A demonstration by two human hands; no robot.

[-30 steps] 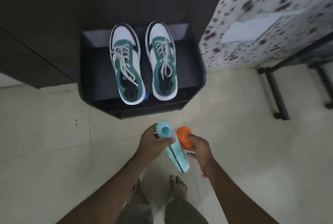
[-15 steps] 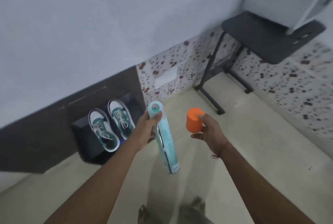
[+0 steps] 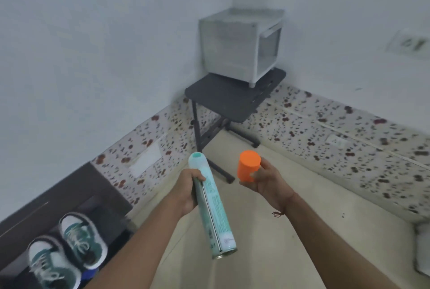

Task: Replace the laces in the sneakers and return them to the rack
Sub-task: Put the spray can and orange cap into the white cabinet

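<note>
Two white-and-teal sneakers (image 3: 67, 251) with white laces sit side by side on a low black rack (image 3: 109, 221) at the lower left, against the wall. My left hand (image 3: 187, 193) grips a tall light-teal spray can (image 3: 213, 209) near its top, nozzle end up and uncapped. My right hand (image 3: 265, 180) holds the can's orange cap (image 3: 248, 166) upright, a short way to the right of the can and apart from it. Both hands are well away from the sneakers.
A black side table (image 3: 223, 100) on a wheeled frame stands in the room corner with a white box-shaped appliance (image 3: 239, 44) on it. Speckled tiles line the wall base. Pale floor stretches ahead. A white object (image 3: 423, 251) shows at the right edge.
My view has swung up and to the right, so the sneakers slid to the lower left. The cap, close beside the can's top a second ago, is now held apart from it.
</note>
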